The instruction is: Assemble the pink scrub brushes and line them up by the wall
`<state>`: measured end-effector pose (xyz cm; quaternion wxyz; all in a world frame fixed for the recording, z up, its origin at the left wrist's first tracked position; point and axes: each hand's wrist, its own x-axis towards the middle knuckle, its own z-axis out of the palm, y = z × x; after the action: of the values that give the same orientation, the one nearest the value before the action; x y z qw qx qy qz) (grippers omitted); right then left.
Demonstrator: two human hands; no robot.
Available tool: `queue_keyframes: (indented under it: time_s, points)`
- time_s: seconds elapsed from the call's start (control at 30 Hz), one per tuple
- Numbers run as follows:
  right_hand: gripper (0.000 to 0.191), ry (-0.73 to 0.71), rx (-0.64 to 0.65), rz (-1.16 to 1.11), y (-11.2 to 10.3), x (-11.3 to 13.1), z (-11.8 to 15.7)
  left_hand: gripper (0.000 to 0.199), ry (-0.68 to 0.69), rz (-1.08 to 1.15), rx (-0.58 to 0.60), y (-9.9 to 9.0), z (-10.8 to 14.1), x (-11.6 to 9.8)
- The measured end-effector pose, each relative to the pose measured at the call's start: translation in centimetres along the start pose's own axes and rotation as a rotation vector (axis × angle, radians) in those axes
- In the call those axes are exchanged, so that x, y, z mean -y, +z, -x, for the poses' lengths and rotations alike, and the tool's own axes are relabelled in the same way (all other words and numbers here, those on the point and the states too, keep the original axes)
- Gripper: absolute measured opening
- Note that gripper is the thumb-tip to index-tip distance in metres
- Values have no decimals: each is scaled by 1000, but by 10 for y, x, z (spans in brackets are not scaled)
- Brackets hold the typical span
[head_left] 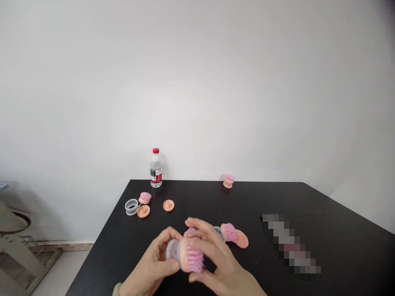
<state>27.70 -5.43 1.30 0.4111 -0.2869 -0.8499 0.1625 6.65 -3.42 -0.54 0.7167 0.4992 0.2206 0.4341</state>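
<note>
My left hand (157,257) grips the clear ring (173,251) of one brush (191,255), and my right hand (217,257) has its fingers around the pink bristles. The brush is above the black table (216,197). On the table, the bottle (156,172) stands upright near the wall (197,82).

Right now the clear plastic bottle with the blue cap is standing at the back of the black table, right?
No, the cap is red, not blue, as the head view shows. The clear plastic bottle does stand at the back of the black table.
</note>
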Motion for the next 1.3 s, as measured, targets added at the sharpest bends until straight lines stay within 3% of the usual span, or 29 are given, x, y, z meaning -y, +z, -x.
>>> queue_keyframes:
  time_s: [0.1, 0.17, 0.27, 0.47, 0.77, 1.03, 1.17, 1.3]
  points:
    - [93, 293, -63, -210, 7, -11, 3, 45, 88, -94, -88, -3, -1, 2]
    - [90, 374, -79, -323, 12, -13, 1, 43, 172, -186, -113, -5, -1, 5]
    - [66, 397, -83, -354, 18, -10, -4, 37, 262, -277, -99, -7, -2, 12]
    - [43, 294, -118, -204, 14, -1, -8, 37, 273, -379, -112, -7, 0, 13]
    - [39, 10, -98, -73, 5, 1, -7, 47, 173, -427, -118, -13, 0, 14]
    - [38, -121, -47, 40, -2, 9, -9, 43, 104, -343, -44, -3, 0, 1]
    - [38, -236, -40, 90, -3, 10, -12, 42, 43, -323, -27, -2, 0, 3]
    - [40, -249, -20, 85, -4, 11, -13, 46, -27, -269, -6, -3, 0, 6]
